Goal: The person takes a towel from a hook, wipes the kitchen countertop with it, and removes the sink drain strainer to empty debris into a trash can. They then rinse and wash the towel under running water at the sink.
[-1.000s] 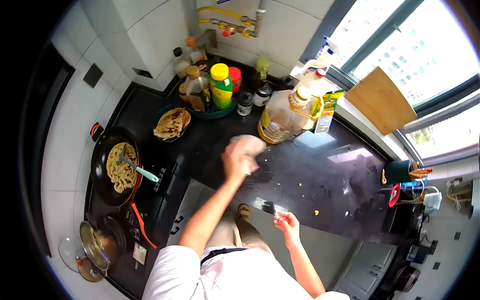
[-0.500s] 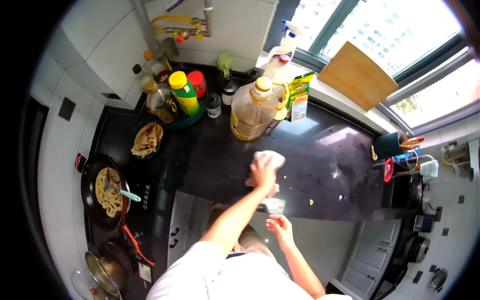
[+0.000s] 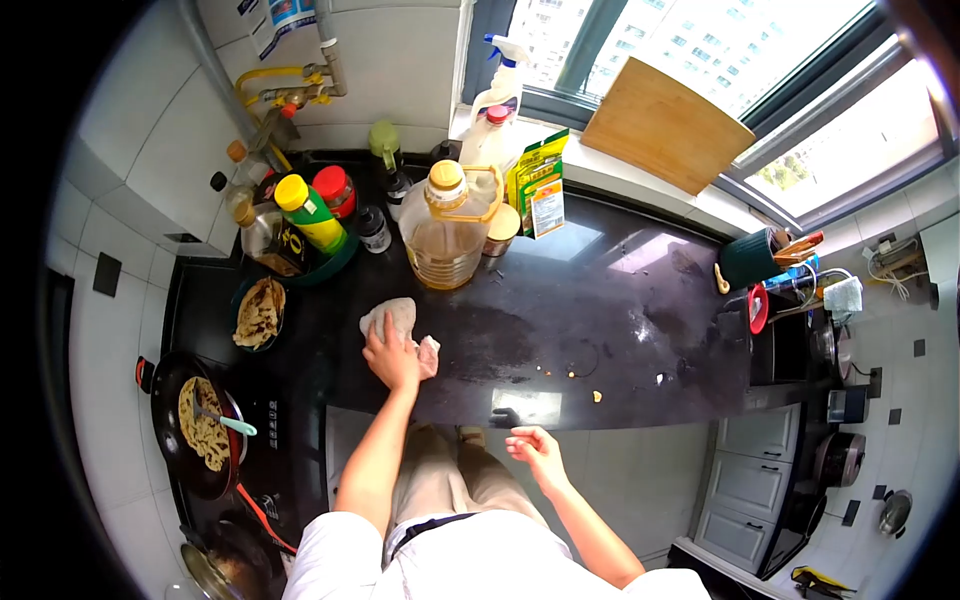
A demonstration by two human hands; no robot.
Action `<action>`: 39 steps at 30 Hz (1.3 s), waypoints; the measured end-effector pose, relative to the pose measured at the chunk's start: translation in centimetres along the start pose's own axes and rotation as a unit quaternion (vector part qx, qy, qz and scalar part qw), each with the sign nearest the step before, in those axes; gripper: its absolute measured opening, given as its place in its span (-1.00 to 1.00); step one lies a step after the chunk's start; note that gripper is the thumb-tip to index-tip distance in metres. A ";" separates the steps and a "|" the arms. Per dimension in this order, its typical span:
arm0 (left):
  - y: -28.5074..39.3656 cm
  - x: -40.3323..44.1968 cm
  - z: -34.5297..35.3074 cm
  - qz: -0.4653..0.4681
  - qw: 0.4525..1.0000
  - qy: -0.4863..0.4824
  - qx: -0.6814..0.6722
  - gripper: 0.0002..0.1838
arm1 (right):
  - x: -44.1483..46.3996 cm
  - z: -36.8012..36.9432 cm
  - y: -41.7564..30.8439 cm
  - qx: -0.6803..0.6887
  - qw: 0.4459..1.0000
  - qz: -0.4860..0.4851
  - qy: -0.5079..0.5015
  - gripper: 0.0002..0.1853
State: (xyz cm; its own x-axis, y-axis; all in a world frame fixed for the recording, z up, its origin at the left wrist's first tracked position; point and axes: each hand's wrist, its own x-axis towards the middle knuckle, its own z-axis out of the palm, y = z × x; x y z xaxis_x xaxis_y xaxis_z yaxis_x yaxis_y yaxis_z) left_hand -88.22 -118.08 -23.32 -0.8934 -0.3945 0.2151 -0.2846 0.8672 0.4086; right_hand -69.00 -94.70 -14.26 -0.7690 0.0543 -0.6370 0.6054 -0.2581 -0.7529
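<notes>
Namely: one cloth, pale with a pinkish cast, crumpled, its loose end bunched to the right, lying on the black countertop below the large oil jug. Left hand, palm down, fingers spread over the cloth and gripping it, arm reaching forward; right hand, part-open, fingers loosely bent, just off the counter's front edge. Countertop, glossy, smeared, with yellowish crumbs; beyond it, a wooden board leaning by the window, and at left a pan containing flatbread.
</notes>
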 end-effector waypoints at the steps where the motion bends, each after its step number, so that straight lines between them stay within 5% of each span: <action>1: 1.6 -0.5 0.5 -0.015 1.000 -0.006 0.006 -0.30 | 0.3 0.0 -0.1 0.002 1.000 0.000 0.000 -0.76; 3: 5.6 -2.8 1.5 0.021 1.000 -0.004 -0.020 -0.31 | 0.1 -0.1 -0.2 0.015 1.000 -0.004 0.004 -0.76; 6: 11.3 -5.8 3.3 0.114 0.967 -0.137 -0.183 -0.27 | 0.2 -0.3 -0.1 0.026 1.000 -0.012 0.007 -0.75; 8: 14.2 -6.6 4.6 0.078 0.939 -0.185 -0.279 -0.36 | 0.0 -0.8 0.1 0.034 0.999 -0.015 0.015 -0.75; 14: 15.0 -2.6 3.1 -0.026 0.979 0.006 -0.203 -0.27 | -0.4 -3.6 0.4 0.068 0.995 -0.020 0.066 -0.76; 18: 16.4 -3.3 6.6 0.008 0.997 -0.062 -0.045 -0.19 | -0.7 -5.0 1.3 0.080 0.994 -0.019 0.066 -0.77; 22: 22.2 -2.0 9.0 -0.118 0.992 -0.028 -0.040 -0.17 | -1.3 -6.3 1.7 0.103 0.990 -0.030 0.090 -0.77; 27: 25.4 -4.9 9.2 0.039 0.964 -0.248 -0.093 -0.30 | -1.8 -6.8 1.5 0.083 0.990 -0.004 0.112 -0.76; 29: 24.5 -5.6 9.7 0.083 0.928 -0.307 -0.194 -0.33 | -1.8 -6.5 1.4 0.072 0.993 -0.003 0.099 -0.76; 32: 21.4 -3.8 6.0 0.144 0.909 -0.232 -0.315 -0.42 | -1.1 -6.3 0.0 0.060 0.995 -0.017 0.073 -0.75; 36: 13.3 -0.5 -2.0 0.143 0.956 -0.109 -0.233 -0.36 | 0.4 -5.7 -0.5 0.046 0.998 -0.017 0.039 -0.76; 39: 5.7 -1.0 -3.4 0.044 0.986 -0.075 -0.141 -0.33 | 1.5 -4.8 -0.9 0.023 1.000 -0.018 0.002 -0.75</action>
State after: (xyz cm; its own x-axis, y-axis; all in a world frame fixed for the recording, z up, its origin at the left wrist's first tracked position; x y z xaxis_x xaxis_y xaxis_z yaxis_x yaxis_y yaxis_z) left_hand -87.82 -113.78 -18.18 -0.9579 -0.2532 0.1355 -0.1142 0.7687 0.6293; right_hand -69.70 -89.78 -15.37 -0.7892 0.0677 -0.6103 0.5673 -0.3003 -0.7668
